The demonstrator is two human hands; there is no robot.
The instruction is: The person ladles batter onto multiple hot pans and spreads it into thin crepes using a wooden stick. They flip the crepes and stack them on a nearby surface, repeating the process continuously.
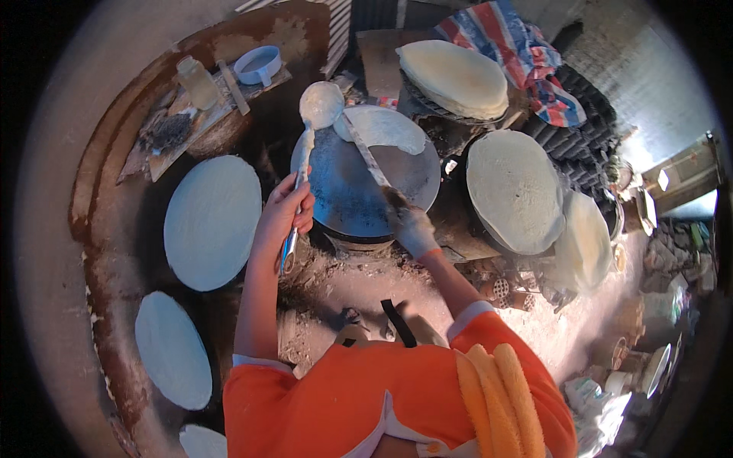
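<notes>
My left hand (292, 204) grips a long-handled ladle (321, 104), its bowl coated in pale batter and raised over the back edge of a round dark griddle (328, 183). My gloved right hand (408, 225) is closed on a long batter-smeared spreading stick (365, 156), which reaches to the griddle's back part, where a pale patch of batter (389, 133) covers part of the surface. The stick's far end is partly behind the ladle.
Large round sheets lie at left (210, 221), lower left (172, 351) and right (511, 191). A stack (450, 69) sits at back right, another limp sheet (580, 240) hangs beside the right one. A board (168, 156) holds a jar (198, 84) and white container (258, 69). Dark briquettes (588, 145) are piled at right.
</notes>
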